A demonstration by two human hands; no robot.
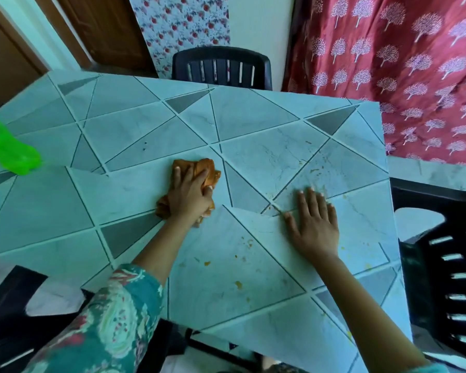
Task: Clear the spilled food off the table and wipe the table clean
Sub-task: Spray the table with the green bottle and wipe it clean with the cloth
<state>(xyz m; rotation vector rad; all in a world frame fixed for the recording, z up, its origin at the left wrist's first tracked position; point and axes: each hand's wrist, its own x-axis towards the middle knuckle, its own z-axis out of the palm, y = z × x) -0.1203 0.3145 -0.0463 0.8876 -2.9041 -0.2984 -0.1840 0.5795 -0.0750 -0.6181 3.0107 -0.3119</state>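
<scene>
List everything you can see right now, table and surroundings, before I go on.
table: one, pale green with grey triangles, centre
cloth: one, orange, bunched mid-table
food scraps: many, yellow-orange, scattered on the table's right half
green object: one, bright green, left edge, blurred
chairs: three, black, far side, right, near left
curtain: one, red with white trees, right
door: one, brown, far left
left hand: one, holds the cloth
right hand: one, flat on the table
</scene>
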